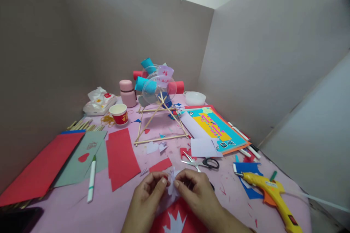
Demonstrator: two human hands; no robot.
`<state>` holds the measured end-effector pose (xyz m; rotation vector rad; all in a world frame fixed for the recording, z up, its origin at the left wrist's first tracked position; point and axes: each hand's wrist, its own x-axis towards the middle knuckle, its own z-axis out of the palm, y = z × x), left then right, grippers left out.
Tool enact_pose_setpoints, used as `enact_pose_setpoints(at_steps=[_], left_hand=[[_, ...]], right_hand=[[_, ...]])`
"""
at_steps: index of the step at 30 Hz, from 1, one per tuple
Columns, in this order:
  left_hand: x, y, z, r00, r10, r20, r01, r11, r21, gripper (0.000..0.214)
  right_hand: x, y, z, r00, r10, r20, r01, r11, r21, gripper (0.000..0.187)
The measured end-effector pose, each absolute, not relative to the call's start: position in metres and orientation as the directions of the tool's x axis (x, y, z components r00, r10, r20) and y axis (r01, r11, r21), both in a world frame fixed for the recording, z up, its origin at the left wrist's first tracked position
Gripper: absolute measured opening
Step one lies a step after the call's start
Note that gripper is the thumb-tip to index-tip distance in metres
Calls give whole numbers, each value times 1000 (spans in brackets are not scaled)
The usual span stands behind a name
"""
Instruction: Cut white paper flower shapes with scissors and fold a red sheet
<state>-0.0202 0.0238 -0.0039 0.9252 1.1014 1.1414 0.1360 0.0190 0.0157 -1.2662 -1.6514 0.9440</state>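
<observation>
Over pink tablecloth [235,196], inside grey partitions [131,25], pinches pale lilac paper cutout [172,190] between left hand [149,193] and right hand [195,189], above red paper sheet [193,219]. Beyond right hand: black-handled scissors [205,162]. Right of grip: yellow hot-glue gun [273,188].

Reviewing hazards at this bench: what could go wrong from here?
1. The thin pale paper cutout is pinched between the left hand and the right hand; it might tear if they pull apart.
2. The scissors lie with blades spread just beyond the right hand, so a reach forward could graze them.
3. The yellow glue gun lies with its tip over blue paper; if hot, which I can't tell, it could drip there.
</observation>
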Motion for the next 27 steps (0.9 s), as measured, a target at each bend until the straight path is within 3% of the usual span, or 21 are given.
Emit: enact_pose_setpoints(at_steps=[11, 17, 22, 27], left_hand=[[-20, 23, 3, 59, 979, -195, -159, 202, 966, 29], [-18, 24, -2, 113, 959, -261, -223, 280, 934, 36], [-17, 23, -2, 175, 929, -326, -261, 364, 894, 44], [-17, 21, 0, 160, 933, -323, -280, 356, 891, 41]], right_hand=[[137, 15, 17, -216, 915, 341, 499, 403, -767, 15], [136, 14, 12, -175, 940, 292, 456, 340, -822, 15], [133, 16, 10, -122, 972, 200, 252, 225, -941, 12], [133, 18, 9, -98, 976, 196, 280, 216, -935, 11]])
